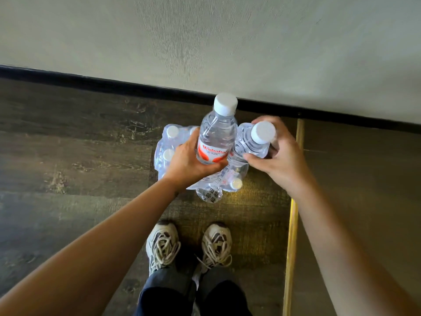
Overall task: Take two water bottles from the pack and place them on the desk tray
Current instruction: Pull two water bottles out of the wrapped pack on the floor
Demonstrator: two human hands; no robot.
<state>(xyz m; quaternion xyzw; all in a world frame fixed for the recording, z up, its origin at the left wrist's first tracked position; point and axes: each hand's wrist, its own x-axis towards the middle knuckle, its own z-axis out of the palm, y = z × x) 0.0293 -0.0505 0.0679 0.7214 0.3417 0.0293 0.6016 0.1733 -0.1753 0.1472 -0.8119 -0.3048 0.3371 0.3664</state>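
Note:
A shrink-wrapped pack of water bottles (167,151) stands on the dark wooden floor by the wall. My left hand (189,164) grips a clear bottle with a white cap and red-and-white label (216,135), held upright above the pack. My right hand (281,153) is closed around a second white-capped bottle (252,142), tilted slightly and lifted beside the first. Several capped bottles remain under the torn plastic wrap. No desk tray is in view.
A pale wall with a black skirting board (114,84) runs behind the pack. A yellow strip (292,224) divides the wood floor from a plain brown floor at right. My two sneakers (189,245) stand just before the pack.

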